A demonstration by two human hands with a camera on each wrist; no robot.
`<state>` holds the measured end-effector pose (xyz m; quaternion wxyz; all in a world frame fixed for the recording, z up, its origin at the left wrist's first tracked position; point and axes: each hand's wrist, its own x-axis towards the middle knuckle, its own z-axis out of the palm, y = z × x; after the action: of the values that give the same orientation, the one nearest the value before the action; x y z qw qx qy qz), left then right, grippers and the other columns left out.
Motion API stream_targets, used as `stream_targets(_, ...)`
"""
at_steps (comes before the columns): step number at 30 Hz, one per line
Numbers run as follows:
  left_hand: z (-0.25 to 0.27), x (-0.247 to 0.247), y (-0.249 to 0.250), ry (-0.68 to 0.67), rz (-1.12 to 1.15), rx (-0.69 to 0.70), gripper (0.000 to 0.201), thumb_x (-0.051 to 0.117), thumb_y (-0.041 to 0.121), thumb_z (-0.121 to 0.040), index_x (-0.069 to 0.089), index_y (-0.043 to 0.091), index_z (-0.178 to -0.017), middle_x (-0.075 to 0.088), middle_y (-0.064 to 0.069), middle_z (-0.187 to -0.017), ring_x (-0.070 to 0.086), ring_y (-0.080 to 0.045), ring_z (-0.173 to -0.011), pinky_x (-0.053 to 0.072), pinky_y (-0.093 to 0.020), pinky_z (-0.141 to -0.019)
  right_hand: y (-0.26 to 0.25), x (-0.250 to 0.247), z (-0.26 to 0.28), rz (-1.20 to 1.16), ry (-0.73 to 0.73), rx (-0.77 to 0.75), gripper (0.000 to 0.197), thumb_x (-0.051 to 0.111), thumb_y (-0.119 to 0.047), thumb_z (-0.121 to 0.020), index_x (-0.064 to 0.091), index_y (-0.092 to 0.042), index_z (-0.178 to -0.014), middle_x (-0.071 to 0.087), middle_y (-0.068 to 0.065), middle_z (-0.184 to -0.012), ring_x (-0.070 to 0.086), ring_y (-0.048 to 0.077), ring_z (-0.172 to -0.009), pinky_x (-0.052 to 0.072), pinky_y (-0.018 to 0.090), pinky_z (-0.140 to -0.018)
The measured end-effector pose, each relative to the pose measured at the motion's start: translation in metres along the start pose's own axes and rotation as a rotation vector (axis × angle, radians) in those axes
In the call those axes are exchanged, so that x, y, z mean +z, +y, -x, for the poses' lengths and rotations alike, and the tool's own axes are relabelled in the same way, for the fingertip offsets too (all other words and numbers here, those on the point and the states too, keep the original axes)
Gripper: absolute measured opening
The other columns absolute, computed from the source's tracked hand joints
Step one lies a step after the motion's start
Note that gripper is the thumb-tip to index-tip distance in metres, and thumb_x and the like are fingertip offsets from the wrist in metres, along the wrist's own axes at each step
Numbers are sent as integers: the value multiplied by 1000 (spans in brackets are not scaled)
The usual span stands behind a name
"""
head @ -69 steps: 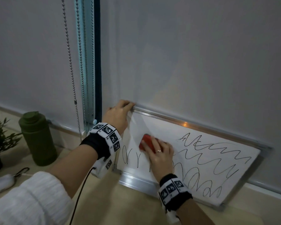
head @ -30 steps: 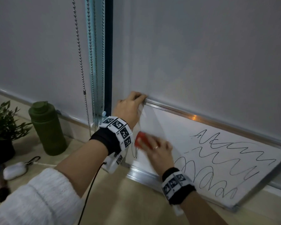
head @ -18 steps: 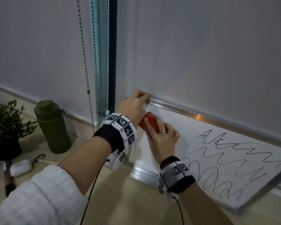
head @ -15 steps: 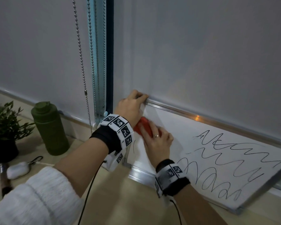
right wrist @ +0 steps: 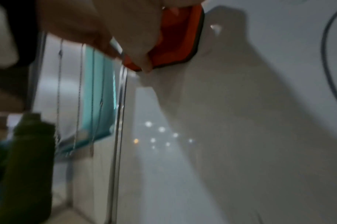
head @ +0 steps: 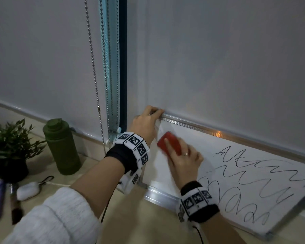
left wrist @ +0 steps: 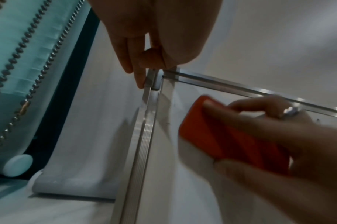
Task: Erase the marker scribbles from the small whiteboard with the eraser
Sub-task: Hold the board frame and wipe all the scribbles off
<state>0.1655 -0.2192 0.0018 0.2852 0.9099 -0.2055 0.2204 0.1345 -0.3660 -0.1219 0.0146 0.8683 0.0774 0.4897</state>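
Near the whiteboard [head: 192, 155] top-left corner, our left hand [head: 144, 123] grips the frame; our right hand [head: 181, 161] fingers [left wrist: 238, 119] hold the eraser [head: 169, 143].

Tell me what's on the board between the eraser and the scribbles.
Only bare, wiped whiteboard, partly covered by the right hand holding the eraser; the scribbles start just past it. Head view shows this.

White knit sleeve [head: 56, 217]; black wristbands [head: 121, 156] (checker-marked white blocks).
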Motion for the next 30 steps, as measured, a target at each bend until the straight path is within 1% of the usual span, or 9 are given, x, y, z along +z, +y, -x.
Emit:
stream_targets(3, 0, 0, 0, -22, -21, -13, 42, 45, 2, -84, 48, 18, -123, 52, -10, -124, 61, -33, -90, 50, -41, -80, 11, -1, 3, 0, 17, 15, 61, 68, -26, -68, 45, -36, -125, 45, 2, -122, 40, 26, -97, 28, 37, -78)
stream_targets(6, 0, 0, 0, -24, -14, -10, 46, 45, -2, -82, 47, 18, -124, 51, -10, -125, 61, -33, -90, 50, -43, -80, 18, 5, 45, -4, -237, -305, 80, 79, -19, -44, 51, -42, -116, 44, -2, -117, 41, 24, -90, 27, 34, -75)
stream_targets(9, 1, 1, -1, -34, -10, -8, 49, 44, -5, -81, 46, 17, -124, 50, -11, -126, 61, -33, -90, 52, -43, -79, 36, 9, 88, 33, -427, -551, 64, 83, -31, -42, 61, -41, -102, 45, -4, -112, 47, 19, -82, 31, 34, -75)
stream_targets(12, 1, 0, 1, -41, -24, -17, 50, 44, -5, -81, 45, 17, -125, 49, -10, -128, 61, -32, -90, 51, -42, -79, 50, 1, 78, 4, -350, -463, 63, 72, -30, -50, 57, -42, -109, 43, -3, -117, 42, 20, -89, 28, 33, -76)
stream_targets(15, 2, 0, 2, -31, -8, -23, 50, 43, -6, -80, 46, 16, -125, 49, -11, -129, 61, -32, -94, 49, -43, -80, 57, -23, 30, 34, -22, -172, 48, 50, -29, -74, 45, -38, -121, 43, -1, -123, 42, 23, -98, 27, 34, -79)
stream_targets(19, 2, 2, 0, -19, -1, -21, 49, 43, -7, -80, 47, 15, -124, 49, -11, -128, 61, -33, -92, 50, -42, -79, 67, -24, 9, 14, 113, 72, 60, 53, -36, -79, 35, -36, -137, 41, 6, -129, 37, 28, -107, 26, 38, -87)
stream_targets(22, 1, 3, 0, -8, 4, -14, 48, 44, -6, -80, 48, 15, -123, 51, -11, -127, 61, -33, -92, 50, -41, -77, 62, -10, 50, 55, -32, -160, 60, 55, -24, -72, 41, -37, -129, 44, 2, -125, 41, 25, -103, 29, 36, -84)
stream_targets(26, 2, 2, -1, -4, 2, -8, 48, 44, -6, -81, 48, 15, -124, 51, -10, -127, 62, -33, -87, 50, -40, -76, 68, -2, 114, 89, -456, -528, 40, 60, -41, -63, 62, -43, -103, 61, -6, -112, 59, 19, -88, 32, 34, -83)
stream_targets(30, 5, 1, -1, 5, 16, 0, 47, 45, -6, -81, 48, 14, -123, 51, -11, -126, 62, -34, -89, 50, -41, -75, 74, -13, 90, 40, -294, -479, 41, 50, -32, -70, 54, -41, -110, 52, -3, -117, 54, 20, -93, 31, 33, -81)
